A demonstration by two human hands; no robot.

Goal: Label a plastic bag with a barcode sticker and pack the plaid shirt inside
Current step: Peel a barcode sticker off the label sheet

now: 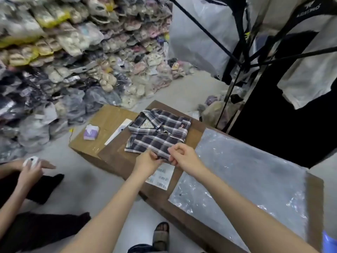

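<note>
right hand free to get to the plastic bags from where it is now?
Probably yes, once it lets go. The right hand is pinching the near edge of the plaid shirt along with the left hand. The plastic bags lie flat just to its right on the cardboard box, nothing between.

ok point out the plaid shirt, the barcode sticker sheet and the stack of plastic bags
plaid shirt (pixel 158 132): head view, on the folded front below the collar
barcode sticker sheet (pixel 161 177): head view, on its printed middle
stack of plastic bags (pixel 242 179): head view, on the top bag's centre
</note>
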